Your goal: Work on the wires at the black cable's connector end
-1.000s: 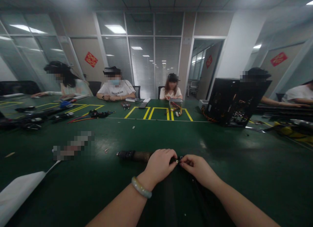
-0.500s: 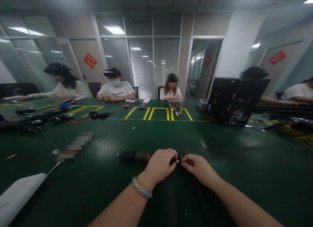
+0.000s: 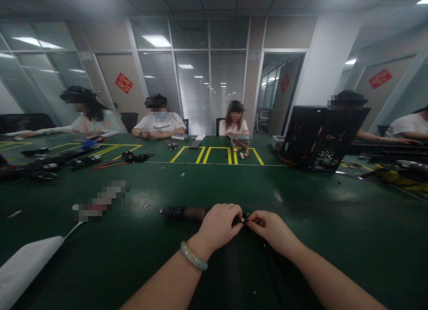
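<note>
A dark cylindrical tool (image 3: pixel 194 213), shaped like a power screwdriver, lies across the green table with its narrow metal tip to the left. My left hand (image 3: pixel 219 223), a bangle on its wrist, is wrapped over the tool's right part and covers it. By its fingertips a small shiny piece (image 3: pixel 242 219) shows at the tool's right end. The thumb and fingers of my right hand (image 3: pixel 270 227) are pinched together against this end; what they hold is too small and dark to name. A dark cord or strip (image 3: pixel 265 246) runs down below the right hand.
A black computer case (image 3: pixel 324 140) stands at the back right. Several cables (image 3: pixel 133 157) and dark parts lie at the left. A white sheet (image 3: pixel 30 265) is at the near left. Beyond the yellow tape marks (image 3: pixel 217 148), several people sit across the table.
My hands keep nearly the same place and grip, and the small shiny piece looks slightly turned. Across the table, the person in the printed shirt has lifted a little to the right.
</note>
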`<state>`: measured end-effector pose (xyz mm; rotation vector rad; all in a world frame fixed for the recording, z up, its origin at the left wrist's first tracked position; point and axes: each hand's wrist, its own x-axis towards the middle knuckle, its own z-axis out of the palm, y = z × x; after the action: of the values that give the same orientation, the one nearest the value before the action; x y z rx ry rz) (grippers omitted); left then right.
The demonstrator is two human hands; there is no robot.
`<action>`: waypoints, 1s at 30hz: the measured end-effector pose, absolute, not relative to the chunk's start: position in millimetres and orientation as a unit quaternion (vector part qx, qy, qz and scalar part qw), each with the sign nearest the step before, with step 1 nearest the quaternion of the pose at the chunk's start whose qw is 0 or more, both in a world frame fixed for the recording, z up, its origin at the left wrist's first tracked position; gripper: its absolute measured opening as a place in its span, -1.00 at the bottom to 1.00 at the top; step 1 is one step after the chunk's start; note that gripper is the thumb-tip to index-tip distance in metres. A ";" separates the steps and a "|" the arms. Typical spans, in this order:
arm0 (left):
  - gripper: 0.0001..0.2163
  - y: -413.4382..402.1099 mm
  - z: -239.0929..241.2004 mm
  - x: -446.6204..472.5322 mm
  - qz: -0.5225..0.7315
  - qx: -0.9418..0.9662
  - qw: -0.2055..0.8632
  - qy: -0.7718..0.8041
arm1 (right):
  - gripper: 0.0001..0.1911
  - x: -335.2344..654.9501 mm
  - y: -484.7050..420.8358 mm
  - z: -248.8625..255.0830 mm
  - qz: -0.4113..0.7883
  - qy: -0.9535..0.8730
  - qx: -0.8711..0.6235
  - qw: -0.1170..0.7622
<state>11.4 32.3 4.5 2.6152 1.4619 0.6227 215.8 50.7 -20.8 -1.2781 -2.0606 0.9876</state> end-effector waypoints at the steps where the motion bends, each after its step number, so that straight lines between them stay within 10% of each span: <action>1: -0.90 32.2 4.3 11.5 0.206 0.855 0.041 0.474 | -0.85 216.0 50.8 -20.7 0.363 -0.761 -0.471 0.259; 30: -0.84 29.7 6.9 14.0 0.212 0.849 0.042 0.483 | -0.85 216.9 50.6 -23.4 0.343 -0.764 -0.476 0.270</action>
<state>14.0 29.7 6.9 2.5965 1.4783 0.6476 216.9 50.6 -23.4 -1.2836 -2.0583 0.9236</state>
